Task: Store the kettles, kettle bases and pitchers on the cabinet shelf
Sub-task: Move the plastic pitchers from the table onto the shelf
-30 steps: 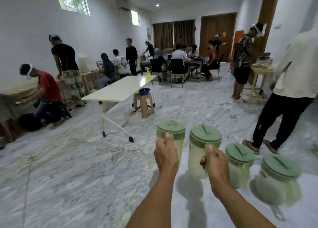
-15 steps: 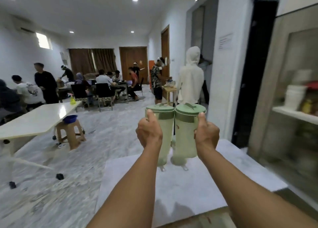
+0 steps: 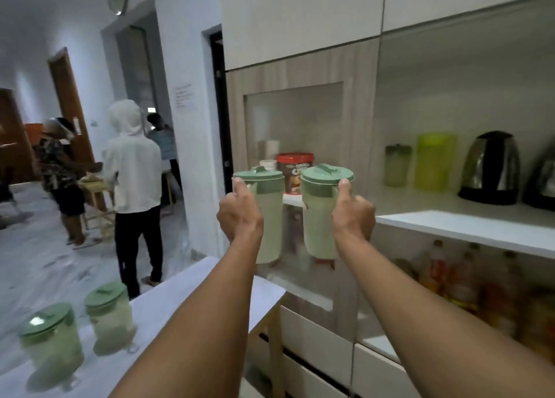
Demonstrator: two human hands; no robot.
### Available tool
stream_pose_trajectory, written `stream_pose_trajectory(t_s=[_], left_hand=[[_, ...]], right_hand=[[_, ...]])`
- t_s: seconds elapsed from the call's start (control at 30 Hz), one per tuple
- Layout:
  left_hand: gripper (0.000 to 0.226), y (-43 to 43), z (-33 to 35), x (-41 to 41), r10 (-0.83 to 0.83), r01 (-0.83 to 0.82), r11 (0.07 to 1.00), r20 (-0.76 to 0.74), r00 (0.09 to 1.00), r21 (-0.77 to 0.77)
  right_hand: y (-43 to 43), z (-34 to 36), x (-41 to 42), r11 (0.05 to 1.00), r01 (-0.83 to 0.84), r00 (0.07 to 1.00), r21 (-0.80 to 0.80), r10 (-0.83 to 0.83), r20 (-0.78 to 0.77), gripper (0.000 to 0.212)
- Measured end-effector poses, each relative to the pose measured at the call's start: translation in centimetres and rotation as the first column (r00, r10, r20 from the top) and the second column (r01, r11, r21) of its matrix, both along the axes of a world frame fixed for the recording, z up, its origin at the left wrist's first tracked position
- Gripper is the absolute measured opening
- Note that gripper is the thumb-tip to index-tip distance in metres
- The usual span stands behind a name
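Pitchers and kettles, placed relative to the cabinet shelf

Two pale green pitchers with darker green lids are held upright in the air just left of the shelf's front edge, the left pitcher and the right pitcher side by side, close but apart. Two more of the same kind (blurred) stand upright on the bench well below and left of the shelf: the nearer bench pitcher and the farther bench pitcher. On the shelf stand a small green pitcher, a yellow-green pitcher, a steel kettle on its black base, and a second kettle cut off at the frame edge.
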State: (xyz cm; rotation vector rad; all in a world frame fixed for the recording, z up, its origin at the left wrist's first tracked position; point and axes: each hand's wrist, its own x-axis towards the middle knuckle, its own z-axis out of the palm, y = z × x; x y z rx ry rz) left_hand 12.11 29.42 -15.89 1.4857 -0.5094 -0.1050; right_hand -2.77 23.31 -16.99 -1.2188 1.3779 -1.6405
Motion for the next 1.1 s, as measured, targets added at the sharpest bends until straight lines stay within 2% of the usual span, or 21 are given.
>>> stream_pose_trajectory(t_s=[0.2,0.33,0.5,0.77,0.87,0.97,1.1], left_hand=[[0.075,-11.2,1.3,-11.7,-0.217,0.215,0.975,-0.028,0.976,-0.046],[0.062,-18.2,1.8,-18.5,-0.321,0.315,0.942,-0.034,0.947,-0.115],[0.058,-26.5,1.7,-24.0,-0.39,0.382,0.917,-0.052,0.919,-0.112],[0.064,-38.9,-1.1,-26.5,-0.397,0.4,0.917,-0.091,0.913,0.007],[0.063,-43.6,-1.9,-26.1,-0.421,0.424,0.904,-0.061,0.905,0.048],[0.061,-48.4,-1.7,-26.0,-0.467,0.467,0.875,-0.035,0.884,0.129],[0.061,-53.8,-1.8,-26.4,-0.476,0.475,0.876,0.004,0.879,0.083]], right_hand=[[-8.4,1.2,-12.2,0.973,0.223,0.975,-0.053,-0.222,0.023,0.059],[-14.6,1.8,-18.6,0.959,0.269,0.963,-0.089,-0.265,0.056,0.057],[-21.9,1.9,-24.4,0.952,0.288,0.958,-0.105,-0.286,0.035,0.054],[-33.4,-1.1,-26.6,0.952,0.307,0.952,-0.007,-0.307,-0.017,0.062],[-38.0,-1.6,-26.0,0.952,0.305,0.951,0.038,-0.307,0.043,0.072],[-42.2,-1.2,-25.7,0.951,0.3,0.951,0.075,-0.304,0.049,0.058],[-46.9,-0.4,-24.4,0.968,0.249,0.966,0.025,-0.25,0.066,0.05]])
